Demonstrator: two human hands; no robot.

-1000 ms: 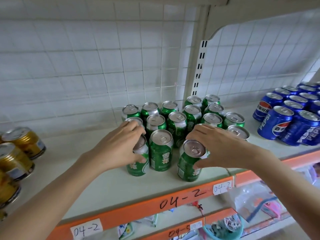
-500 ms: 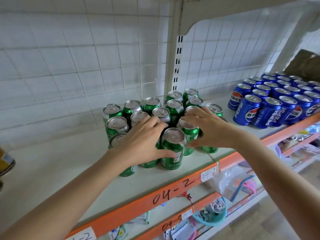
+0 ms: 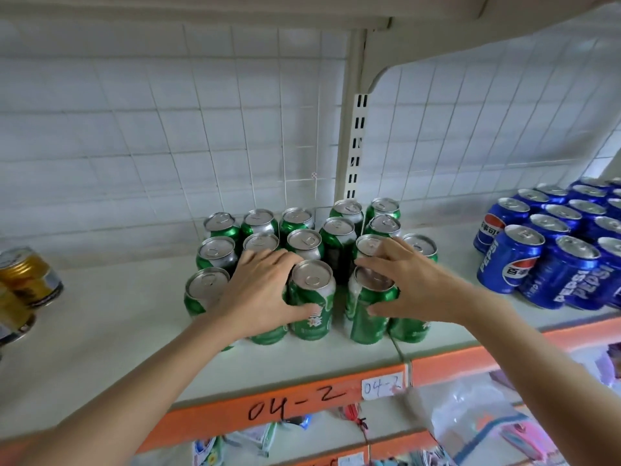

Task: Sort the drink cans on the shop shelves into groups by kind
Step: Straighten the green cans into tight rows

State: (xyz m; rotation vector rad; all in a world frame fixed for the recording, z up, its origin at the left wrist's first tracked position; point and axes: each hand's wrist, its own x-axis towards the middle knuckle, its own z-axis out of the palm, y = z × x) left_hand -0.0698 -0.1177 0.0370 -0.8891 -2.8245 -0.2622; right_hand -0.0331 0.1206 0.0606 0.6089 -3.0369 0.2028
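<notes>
- Shelf [image 3: 100, 351]: pale board, orange front edge marked "04-2".
- Green cans [image 3: 336, 230]: upright cluster at mid-shelf, against the grid back.
- Blue cans [image 3: 551, 230]: upright group well to the right.
- Gold cans [image 3: 27, 274]: at the left edge.
- Left hand [image 3: 265, 290]: grip wrapped around a front green can [image 3: 311, 297], thumb across its label.
- Right hand [image 3: 410, 284]: grip wrapped around the neighbouring front can [image 3: 366, 314], fingers over its lid.

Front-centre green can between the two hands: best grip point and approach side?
Grip the front-centre green can round its upper wall, coming from the open shelf edge. It stands upright, with cans close behind and beside it; only the front and top look free.
</notes>
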